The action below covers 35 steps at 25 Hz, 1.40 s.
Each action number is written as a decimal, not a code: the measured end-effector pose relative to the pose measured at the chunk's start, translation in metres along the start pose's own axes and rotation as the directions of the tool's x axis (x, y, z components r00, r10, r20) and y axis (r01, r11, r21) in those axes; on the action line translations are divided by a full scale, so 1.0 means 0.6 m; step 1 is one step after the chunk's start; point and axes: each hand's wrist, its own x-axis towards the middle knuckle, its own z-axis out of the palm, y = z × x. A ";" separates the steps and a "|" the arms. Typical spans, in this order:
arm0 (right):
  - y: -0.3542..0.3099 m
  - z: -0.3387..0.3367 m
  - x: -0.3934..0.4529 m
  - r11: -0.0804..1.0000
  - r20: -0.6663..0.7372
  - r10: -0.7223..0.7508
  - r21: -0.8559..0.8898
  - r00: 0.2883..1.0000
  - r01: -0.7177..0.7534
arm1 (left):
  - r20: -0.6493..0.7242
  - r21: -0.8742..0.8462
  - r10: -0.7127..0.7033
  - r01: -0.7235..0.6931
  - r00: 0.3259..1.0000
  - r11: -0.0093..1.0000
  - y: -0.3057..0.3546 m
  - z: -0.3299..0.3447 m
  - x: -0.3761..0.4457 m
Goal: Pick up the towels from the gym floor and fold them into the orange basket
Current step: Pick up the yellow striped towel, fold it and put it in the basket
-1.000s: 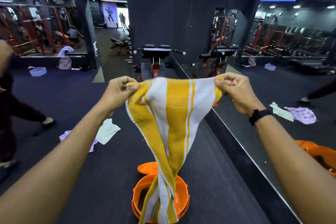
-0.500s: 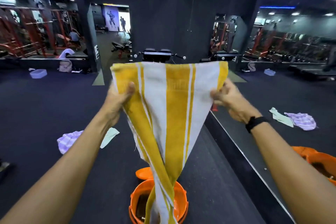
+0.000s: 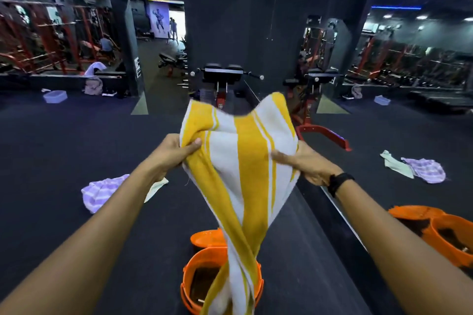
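Observation:
I hold a yellow and white striped towel (image 3: 240,161) in front of me, spread between both hands. My left hand (image 3: 171,152) grips its left edge and my right hand (image 3: 304,163) grips its right edge. The towel's top edge flaps loose above my hands, and its twisted lower end hangs down into the orange basket (image 3: 190,286) on the floor below. An orange lid (image 3: 204,236) lies just behind the basket. On the dark floor to my left lie a purple checked towel (image 3: 99,193) and a pale towel (image 3: 156,188), partly hidden by my left arm.
A mirror wall runs along the right, its base edge (image 3: 330,202) close to the basket, and it reflects the basket and towels. A red and black gym machine (image 3: 222,79) stands ahead. A pale plastic box (image 3: 55,96) sits far left.
My hands have dropped lower and slid down the towel's sides. Its top edge now flops above them instead of being stretched flat. The lower end still hangs into the basket.

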 end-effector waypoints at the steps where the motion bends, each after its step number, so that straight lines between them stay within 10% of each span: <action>1: 0.002 -0.001 0.003 0.999 -0.103 -0.018 0.038 0.995 0.022 | -0.054 0.010 0.024 -0.023 0.998 1.000 -0.002 -0.011 0.002; 10: -0.014 -0.013 0.002 0.995 -0.273 -0.094 -0.062 0.957 0.080 | -0.095 -0.126 0.022 -0.034 0.995 0.991 0.021 -0.024 0.001; 16: -0.068 -0.015 -0.019 0.835 -0.188 -0.412 -0.470 0.892 0.287 | -0.187 -0.022 0.246 -0.255 0.951 0.967 0.027 -0.016 0.011; 19: -0.106 -0.020 -0.024 0.893 -0.187 -0.425 -0.246 0.886 0.377 | -0.289 -0.179 0.259 -0.318 0.922 0.931 0.056 -0.030 0.030; 24: -0.149 -0.023 -0.044 0.985 0.252 -0.141 -0.058 0.958 0.160 | -0.356 -0.330 0.179 -0.302 0.917 0.894 0.087 -0.015 0.055; 32: -0.123 -0.036 -0.038 0.949 0.111 -0.289 0.166 0.951 0.269 | -0.452 -0.116 0.223 -0.305 0.864 0.945 0.079 -0.004 0.069; 35: -0.117 -0.052 -0.040 0.971 0.089 -0.197 0.156 0.976 0.182 | -0.232 -0.469 0.057 -0.163 0.971 0.868 0.124 0.003 0.054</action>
